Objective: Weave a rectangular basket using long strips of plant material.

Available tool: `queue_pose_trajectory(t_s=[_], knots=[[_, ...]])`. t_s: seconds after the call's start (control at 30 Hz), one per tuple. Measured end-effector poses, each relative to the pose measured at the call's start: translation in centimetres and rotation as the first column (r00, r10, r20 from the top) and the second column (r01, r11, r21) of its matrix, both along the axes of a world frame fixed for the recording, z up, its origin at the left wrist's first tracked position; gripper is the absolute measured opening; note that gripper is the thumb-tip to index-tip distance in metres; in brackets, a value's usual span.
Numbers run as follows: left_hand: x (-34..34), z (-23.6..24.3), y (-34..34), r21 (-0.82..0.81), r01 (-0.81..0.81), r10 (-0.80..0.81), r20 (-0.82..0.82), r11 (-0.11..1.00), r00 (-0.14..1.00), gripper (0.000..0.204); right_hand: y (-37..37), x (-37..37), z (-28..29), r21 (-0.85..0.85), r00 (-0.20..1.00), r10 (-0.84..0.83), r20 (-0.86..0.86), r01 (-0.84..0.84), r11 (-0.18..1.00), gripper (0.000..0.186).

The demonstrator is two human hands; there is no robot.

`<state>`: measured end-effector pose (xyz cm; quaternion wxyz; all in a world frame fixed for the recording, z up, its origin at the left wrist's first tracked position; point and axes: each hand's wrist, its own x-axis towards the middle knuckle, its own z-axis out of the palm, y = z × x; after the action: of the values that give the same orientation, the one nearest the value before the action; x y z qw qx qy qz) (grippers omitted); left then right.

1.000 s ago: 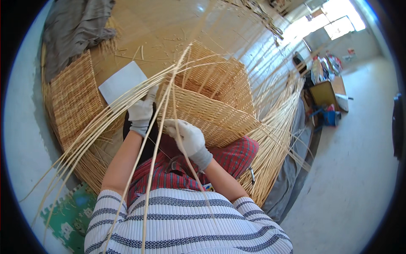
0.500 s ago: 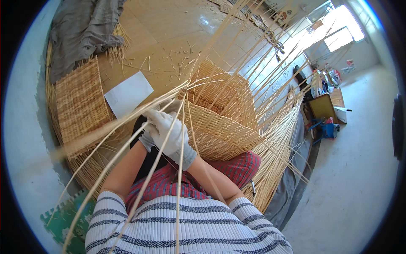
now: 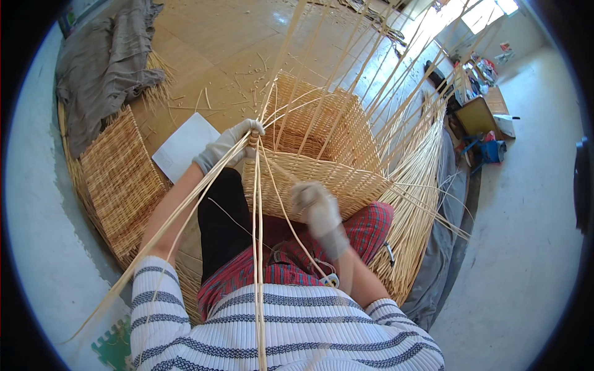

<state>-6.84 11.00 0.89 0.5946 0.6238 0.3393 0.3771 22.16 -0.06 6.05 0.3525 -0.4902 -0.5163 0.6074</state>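
A half-woven wicker basket (image 3: pixel 309 185) rests tilted against my lap, its tall upright stakes rising toward the far right. My left hand (image 3: pixel 232 143), in a pale knit glove, is closed around the basket's near left corner and the wicker strands (image 3: pixel 204 178) gathered there. Several of these long strands run down toward me past my left arm and over my striped top. In front of the basket's near wall, my gloved right hand (image 3: pixel 317 210) is blurred by motion. Its fingers look closed on a wicker strand, also smeared, that runs back to the corner.
To the left lie a woven wicker panel (image 3: pixel 120 179), a white sheet (image 3: pixel 184 147) and a grey cloth (image 3: pixel 108 68). A thick bundle of loose wicker rods (image 3: pixel 411 210) spreads at the right, on grey cloth. Beyond it stands a blue stool (image 3: pixel 492 151). Short offcuts litter the floor.
My hands were together below the corner among the strands. The left has moved up onto the corner; the right has swung away to the right. Several strands now hang closer together.
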Motion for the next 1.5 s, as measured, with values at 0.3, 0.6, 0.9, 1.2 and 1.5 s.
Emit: queue_pose_trajectory(t_s=[0.3, 0.6, 0.9, 1.2, 1.5], knots=[[4.0, -1.5, -2.1, 0.249, -0.493, 0.503, 0.029, 0.833, 0.864, 0.041, 8.2, -2.1, -1.0, 0.539, 0.979, -0.174, -0.108, 0.205, 0.817, 0.029], [6.2, -1.2, -2.7, 0.232, -0.691, 0.678, 0.145, 0.685, 0.721, 0.038, 12.8, -2.8, -0.5, 0.786, 0.955, -0.296, 0.014, 0.173, 0.594, 0.044], [10.6, -4.8, -7.6, 0.131, -0.792, 0.73, 0.32, 0.597, 0.604, 0.028, 4.8, 6.4, -6.4, 0.109, 0.849, -0.468, -0.246, 0.504, 0.857, 0.02], [14.8, 5.8, -2.6, -0.124, -0.431, 0.297, -0.554, 0.894, 0.778, 0.026, 14.2, -1.5, 5.5, 0.841, 0.674, -0.593, 0.44, -0.077, 0.536, 0.05], [17.6, 4.0, -4.7, 0.877, -0.059, 0.737, -0.362, 0.477, 0.571, 0.058, 7.9, 9.5, -6.0, 0.477, 0.754, -0.639, -0.154, 0.623, 0.62, 0.038]])
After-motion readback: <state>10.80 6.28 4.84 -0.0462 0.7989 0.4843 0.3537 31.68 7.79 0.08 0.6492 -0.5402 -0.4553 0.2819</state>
